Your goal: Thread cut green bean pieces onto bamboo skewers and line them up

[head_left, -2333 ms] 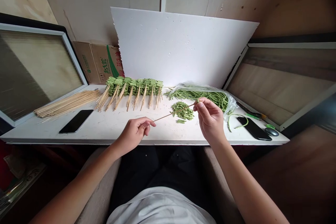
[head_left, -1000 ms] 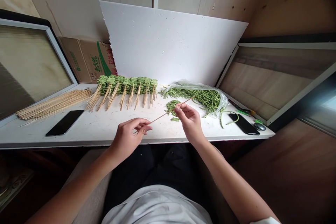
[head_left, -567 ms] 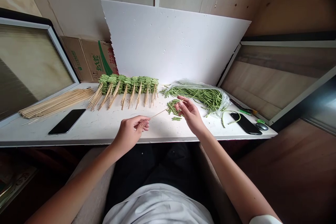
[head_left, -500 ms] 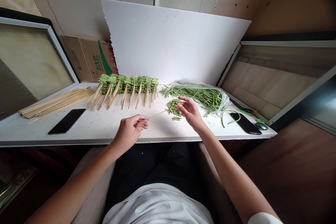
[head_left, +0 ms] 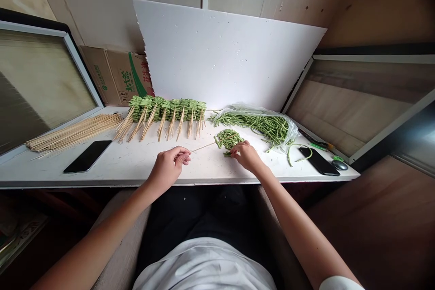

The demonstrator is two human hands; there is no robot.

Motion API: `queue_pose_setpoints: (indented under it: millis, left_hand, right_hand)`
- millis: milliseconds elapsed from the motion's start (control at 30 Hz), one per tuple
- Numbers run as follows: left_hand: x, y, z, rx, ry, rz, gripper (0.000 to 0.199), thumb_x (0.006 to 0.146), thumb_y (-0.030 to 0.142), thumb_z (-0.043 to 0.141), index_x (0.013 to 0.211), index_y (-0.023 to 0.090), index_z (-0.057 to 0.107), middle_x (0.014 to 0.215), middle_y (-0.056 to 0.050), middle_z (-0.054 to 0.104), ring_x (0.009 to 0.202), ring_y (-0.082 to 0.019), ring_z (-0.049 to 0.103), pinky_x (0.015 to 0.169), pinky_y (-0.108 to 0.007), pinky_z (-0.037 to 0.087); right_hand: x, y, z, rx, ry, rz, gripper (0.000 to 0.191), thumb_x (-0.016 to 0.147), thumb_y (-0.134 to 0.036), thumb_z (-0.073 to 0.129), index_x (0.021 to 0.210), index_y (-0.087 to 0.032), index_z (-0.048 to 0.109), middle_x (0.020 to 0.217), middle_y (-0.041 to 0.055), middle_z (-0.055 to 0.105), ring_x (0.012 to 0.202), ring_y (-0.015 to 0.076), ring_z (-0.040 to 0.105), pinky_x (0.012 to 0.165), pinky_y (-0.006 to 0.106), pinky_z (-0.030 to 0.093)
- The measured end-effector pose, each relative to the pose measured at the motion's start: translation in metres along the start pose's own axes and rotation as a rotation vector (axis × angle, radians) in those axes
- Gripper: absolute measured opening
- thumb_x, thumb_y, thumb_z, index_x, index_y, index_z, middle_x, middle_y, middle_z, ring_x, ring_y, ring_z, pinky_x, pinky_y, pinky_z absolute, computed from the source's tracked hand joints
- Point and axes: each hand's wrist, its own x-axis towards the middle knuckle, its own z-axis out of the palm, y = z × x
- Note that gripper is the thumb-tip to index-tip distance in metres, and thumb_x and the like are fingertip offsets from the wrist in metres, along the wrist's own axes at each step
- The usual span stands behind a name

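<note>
My left hand [head_left: 169,165] is closed around one end of a thin bamboo skewer [head_left: 203,147], whose other end points right toward a small heap of cut green bean pieces [head_left: 228,137]. At the front of that heap, my right hand [head_left: 247,156] reaches down with its fingers curled together on a cut bean piece [head_left: 227,154]; the fingertips partly hide it. Behind my left hand stands a row of finished bean skewers [head_left: 170,108], green pieces at the back and bare sticks toward me.
Loose bamboo skewers [head_left: 74,132] lie at the left, beside a black phone [head_left: 87,156]. Long green beans [head_left: 261,122] spill from a clear plastic bag at the back right. Another phone [head_left: 319,161] and a mouse [head_left: 340,165] sit at the right. A white foam board [head_left: 224,54] stands behind.
My right hand has lowered from above the heap onto the cut bean pieces at its front. My left hand keeps the skewer in nearly the same place.
</note>
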Motion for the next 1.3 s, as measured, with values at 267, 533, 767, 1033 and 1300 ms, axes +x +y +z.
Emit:
queue_pose_setpoints:
  millis: [267, 533, 767, 1033, 1300]
  left_hand:
    - [-0.002, 0.003, 0.002, 0.001, 0.024, 0.016, 0.021, 0.1, 0.035, 0.059, 0.1, 0.019, 0.073, 0.083, -0.006, 0.081, 0.077, -0.022, 0.08, 0.075, -0.033, 0.066]
    - [-0.009, 0.007, 0.009, -0.006, 0.011, 0.031, 0.018, 0.101, 0.032, 0.06, 0.102, 0.019, 0.073, 0.087, -0.006, 0.082, 0.083, -0.023, 0.082, 0.078, -0.033, 0.066]
    - [-0.011, 0.012, 0.01, 0.027, 0.036, 0.184, 0.019, 0.102, 0.027, 0.06, 0.097, 0.019, 0.077, 0.09, -0.005, 0.078, 0.075, -0.018, 0.078, 0.068, -0.026, 0.062]
    - [-0.012, 0.02, 0.011, -0.031, 0.099, 0.115, 0.025, 0.099, 0.023, 0.056, 0.086, 0.019, 0.076, 0.076, -0.003, 0.074, 0.06, -0.014, 0.072, 0.059, -0.024, 0.061]
    - [-0.015, 0.022, 0.017, -0.177, -0.043, -0.08, 0.027, 0.099, 0.029, 0.054, 0.083, 0.018, 0.073, 0.064, -0.002, 0.069, 0.057, -0.016, 0.07, 0.058, -0.025, 0.057]
  right_hand:
    - [-0.003, -0.024, -0.015, 0.535, 0.133, -0.034, 0.032, 0.098, -0.049, 0.07, 0.106, -0.02, 0.081, 0.106, 0.0124, 0.078, 0.099, 0.0288, 0.066, 0.087, 0.044, 0.055]
    - [-0.013, -0.075, -0.02, 1.298, 0.167, -0.016, 0.034, 0.078, -0.051, 0.09, 0.092, -0.023, 0.078, 0.095, 0.004, 0.074, 0.08, 0.0172, 0.065, 0.069, 0.03, 0.054]
    - [-0.013, -0.077, -0.015, 1.343, 0.216, 0.025, 0.033, 0.079, -0.052, 0.089, 0.087, -0.022, 0.079, 0.092, 0.0038, 0.072, 0.074, 0.0154, 0.059, 0.069, 0.031, 0.051]
    - [-0.025, -0.101, -0.018, 1.272, 0.312, -0.046, 0.031, 0.084, -0.051, 0.086, 0.088, -0.022, 0.076, 0.094, 0.0045, 0.07, 0.076, 0.0159, 0.057, 0.068, 0.032, 0.046]
    - [-0.027, -0.105, -0.014, 1.187, 0.371, -0.14, 0.027, 0.09, -0.05, 0.081, 0.089, -0.023, 0.076, 0.103, 0.0069, 0.072, 0.086, 0.019, 0.063, 0.076, 0.034, 0.051]
